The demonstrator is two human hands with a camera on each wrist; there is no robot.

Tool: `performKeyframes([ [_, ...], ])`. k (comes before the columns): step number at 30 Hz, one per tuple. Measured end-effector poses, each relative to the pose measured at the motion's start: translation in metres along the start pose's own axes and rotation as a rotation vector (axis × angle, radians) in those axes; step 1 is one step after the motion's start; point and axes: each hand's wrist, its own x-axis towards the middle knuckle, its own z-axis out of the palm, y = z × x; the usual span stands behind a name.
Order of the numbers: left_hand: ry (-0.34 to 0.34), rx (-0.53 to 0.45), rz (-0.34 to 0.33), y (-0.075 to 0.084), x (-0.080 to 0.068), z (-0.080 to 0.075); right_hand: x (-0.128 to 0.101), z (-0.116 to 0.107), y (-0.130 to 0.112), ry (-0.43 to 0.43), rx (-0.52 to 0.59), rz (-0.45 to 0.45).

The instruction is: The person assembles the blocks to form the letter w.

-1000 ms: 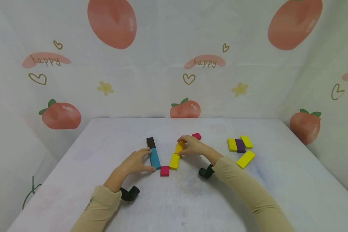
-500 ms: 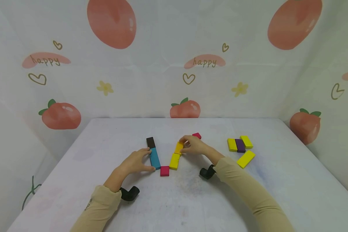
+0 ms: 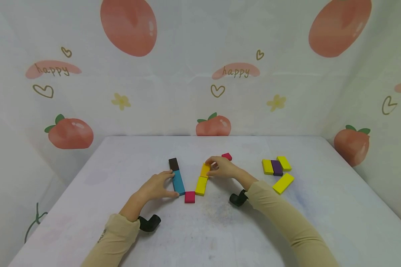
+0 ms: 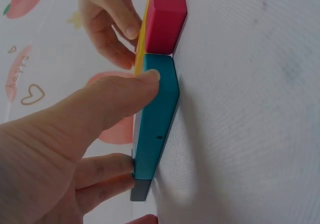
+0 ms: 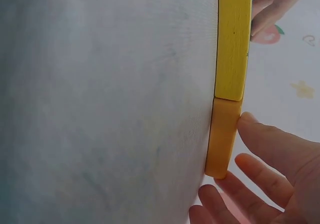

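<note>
In the head view my left hand (image 3: 156,185) spans the long blue block (image 3: 178,182), thumb at its near end and fingertips by its far end. The left wrist view shows that thumb against the teal-looking side of the block (image 4: 162,114). A dark brown block (image 3: 173,164) adjoins its far end; a red square block (image 3: 189,197) sits at its near corner. My right hand (image 3: 223,167) pinches an orange block (image 3: 205,170) lined up end to end with a yellow block (image 3: 201,185). The right wrist view has the thumb at the orange block's (image 5: 222,139) edge and a finger at its end.
Beyond the right hand lies a small red angled block (image 3: 227,156). At the right are several blocks: a purple one (image 3: 276,168) between two yellow ones, and another yellow block (image 3: 283,183) set diagonally. Black wrist pieces (image 3: 150,223) hang by both sleeves.
The orange block has shifted slightly left with my right fingers, coming more into line with the yellow block. My left hand has stayed still on the blue block.
</note>
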Motion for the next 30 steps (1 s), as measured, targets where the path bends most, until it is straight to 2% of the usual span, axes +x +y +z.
performKeyframes([
  [24,0.008,0.013,0.003,-0.0017,0.0009,0.0004,0.0008,0.0012,-0.0002,0.009,-0.016,-0.004],
  [30,0.005,0.008,0.005,-0.0003,0.0011,0.0005,-0.0006,-0.0041,0.0033,0.03,-0.015,-0.01],
])
